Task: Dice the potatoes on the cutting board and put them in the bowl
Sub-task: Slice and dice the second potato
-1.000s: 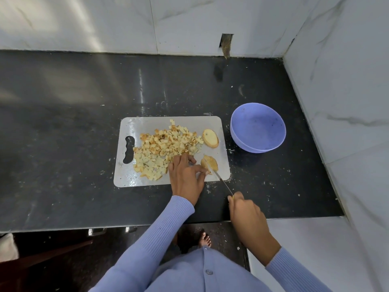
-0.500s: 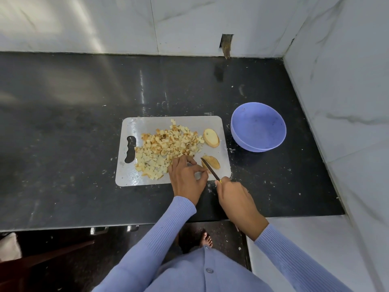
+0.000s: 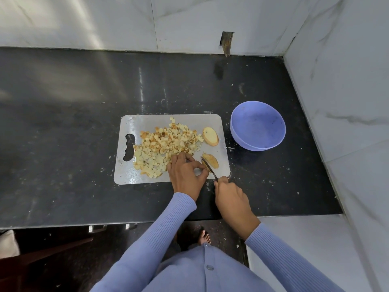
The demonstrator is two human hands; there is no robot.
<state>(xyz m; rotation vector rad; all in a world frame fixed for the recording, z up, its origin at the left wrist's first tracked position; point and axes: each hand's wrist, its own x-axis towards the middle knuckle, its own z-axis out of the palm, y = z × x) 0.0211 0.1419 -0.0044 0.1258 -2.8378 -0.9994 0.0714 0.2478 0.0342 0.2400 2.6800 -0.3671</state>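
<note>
A black counter (image 3: 63,144) holds a grey cutting board (image 3: 130,127) heaped with pale diced potato (image 3: 164,144). Beside it, a lilac bowl (image 3: 257,125) sits empty. The left hand (image 3: 185,175) pinches a potato slice (image 3: 211,160); the right hand (image 3: 231,197), gripping a knife (image 3: 209,167), has moved closer

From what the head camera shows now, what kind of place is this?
Most likely a home kitchen: a dark stone countertop set against marble-look wall tiles, and a cutting board with diced potato beside a purple bowl.
</note>
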